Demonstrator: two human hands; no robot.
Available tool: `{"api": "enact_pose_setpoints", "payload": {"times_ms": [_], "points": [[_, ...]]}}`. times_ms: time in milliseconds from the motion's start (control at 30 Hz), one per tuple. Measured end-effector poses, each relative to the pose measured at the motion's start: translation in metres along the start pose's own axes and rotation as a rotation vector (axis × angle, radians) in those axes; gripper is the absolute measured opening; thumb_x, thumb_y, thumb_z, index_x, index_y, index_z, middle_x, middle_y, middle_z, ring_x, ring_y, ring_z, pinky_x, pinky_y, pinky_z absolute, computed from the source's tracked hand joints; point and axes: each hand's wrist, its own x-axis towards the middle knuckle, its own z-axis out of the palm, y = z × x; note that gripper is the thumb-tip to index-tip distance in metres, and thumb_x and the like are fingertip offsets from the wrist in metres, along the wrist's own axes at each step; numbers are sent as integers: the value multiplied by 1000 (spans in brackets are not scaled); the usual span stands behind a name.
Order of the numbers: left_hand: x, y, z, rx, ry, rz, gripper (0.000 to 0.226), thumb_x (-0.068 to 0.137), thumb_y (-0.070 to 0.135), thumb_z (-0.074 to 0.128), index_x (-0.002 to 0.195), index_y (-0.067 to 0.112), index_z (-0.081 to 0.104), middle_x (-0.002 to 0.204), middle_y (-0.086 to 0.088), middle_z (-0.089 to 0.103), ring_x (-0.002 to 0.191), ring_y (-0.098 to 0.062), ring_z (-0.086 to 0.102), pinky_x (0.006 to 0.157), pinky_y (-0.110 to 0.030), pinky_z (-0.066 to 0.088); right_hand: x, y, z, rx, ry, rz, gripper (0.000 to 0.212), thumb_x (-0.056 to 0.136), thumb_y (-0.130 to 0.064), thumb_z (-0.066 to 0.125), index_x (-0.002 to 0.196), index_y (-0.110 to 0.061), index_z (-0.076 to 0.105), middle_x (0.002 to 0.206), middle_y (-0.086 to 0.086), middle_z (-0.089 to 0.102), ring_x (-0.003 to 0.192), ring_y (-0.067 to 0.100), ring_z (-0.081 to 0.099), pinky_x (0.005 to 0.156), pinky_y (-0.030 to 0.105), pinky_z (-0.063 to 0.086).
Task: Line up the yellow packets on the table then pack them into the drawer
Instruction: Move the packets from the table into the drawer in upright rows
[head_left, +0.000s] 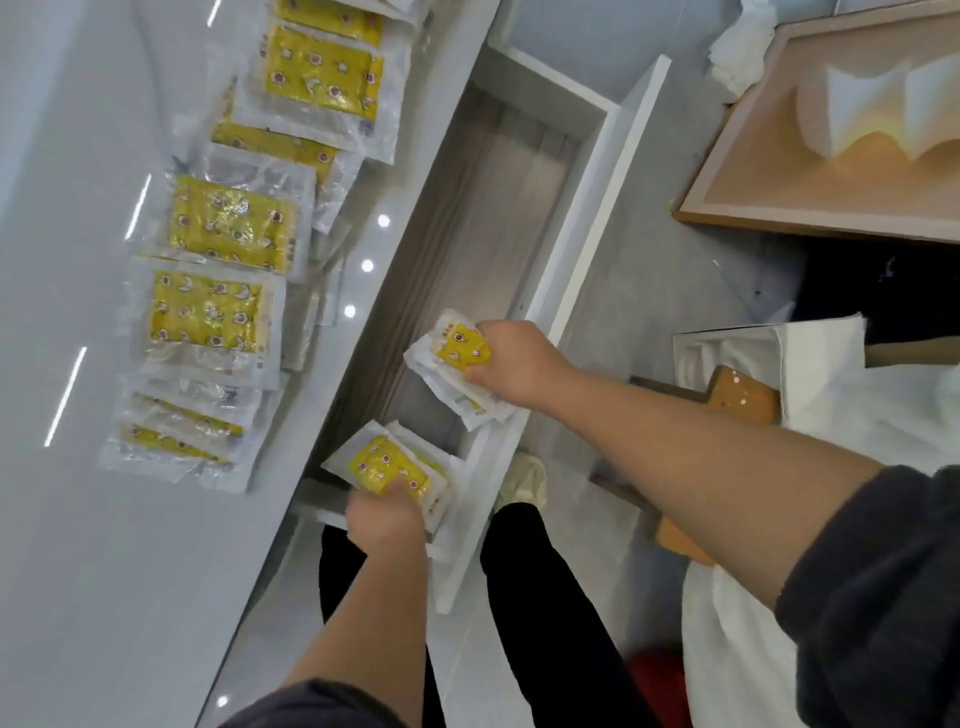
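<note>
Glossy white table fills your left side, and a loose row of yellow packets lies along it, several overlapping and the nearest ones close to the edge. Your left hand grips a small stack of packets from below, low at the near end of the open drawer, whose floor beyond looks bare. Your right hand is curled round a second stack that hangs half over the drawer's front wall. A framed panel lies on the floor to your far right.

That right stack is probably the main risk. The sleeves look slick and fanned, so loosening your fingers before it is inside the wall could send packets to the floor. Reaching back for more, a forearm could sweep the edge packets off the table.
</note>
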Motion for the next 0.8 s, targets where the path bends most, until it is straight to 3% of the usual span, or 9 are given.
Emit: {"api": "enact_pose_setpoints", "payload": {"times_ms": [100, 200, 300, 367, 500, 567, 633, 700, 800], "points": [[24, -7, 25, -124, 49, -46, 44, 94, 22, 60, 129, -2, 48, 127, -23, 55, 116, -40, 54, 93, -42, 45, 21, -1, 15, -94, -3, -123, 13, 85, -23, 65, 90, -14, 58, 93, 7, 64, 88, 25, 60, 70, 34, 49], [55, -15, 48, -222, 8, -119, 43, 95, 23, 56, 130, 3, 46, 127, -17, 56, 114, -36, 56, 96, -44, 48, 38, 5, 28, -164, -26, -164, 12, 83, -21, 65, 83, -16, 54, 87, 5, 62, 84, 25, 59, 64, 33, 47], [59, -15, 53, -34, -72, -141, 34, 93, 22, 54, 125, 12, 49, 127, -8, 59, 117, -28, 56, 100, -37, 45, 49, 12, 38, -190, -73, -142, 15, 81, -19, 65, 75, -18, 51, 82, 2, 59, 82, 24, 58, 61, 29, 42], [47, -6, 49, 285, -109, -56, 31, 94, 15, 54, 124, 14, 53, 126, -5, 60, 119, -25, 55, 99, -33, 43, 54, 13, 42, -191, -97, -129, 19, 81, -20, 65, 72, -22, 48, 82, 1, 57, 83, 23, 58, 64, 30, 45], [51, 4, 49, 251, -278, -186, 40, 94, 18, 50, 132, 6, 50, 138, -16, 51, 125, -32, 51, 104, -41, 43, 65, 11, 45, -199, -145, -114, 23, 81, -21, 66, 69, -22, 47, 76, -2, 54, 83, 23, 58, 63, 30, 46], [51, 11, 44, 364, -250, -98, 48, 93, 20, 49, 136, 0, 44, 141, -20, 44, 129, -34, 43, 108, -43, 38, 70, 10, 45, -185, -172, -110, 22, 81, -20, 67, 69, -21, 48, 78, -1, 56, 84, 23, 60, 66, 32, 50], [60, 13, 36, 560, -74, 27, 57, 89, 19, 54, 138, -1, 32, 141, -20, 37, 129, -33, 36, 107, -42, 35, 74, 10, 46, -184, -187, -109, 15, 81, -20, 69, 76, -17, 55, 81, 1, 58, 84, 22, 60, 69, 33, 52], [65, 19, 24, 706, 58, 206, 66, 84, 19, 63, 139, 8, 29, 140, -17, 39, 126, -35, 40, 102, -46, 39, 78, 12, 47, -185, -197, -115, 14, 81, -21, 70, 84, -13, 59, 82, 2, 58, 81, 21, 60, 70, 33, 52], [85, 19, 25, 908, 44, 353, 77, 75, 21, 73, 138, 19, 29, 133, -10, 48, 120, -34, 49, 96, -52, 45, 83, 16, 49, -194, -212, -124, 18, 82, -24, 71, 89, -10, 62, 84, 3, 59, 76, 19, 56, 70, 34, 51]]}}
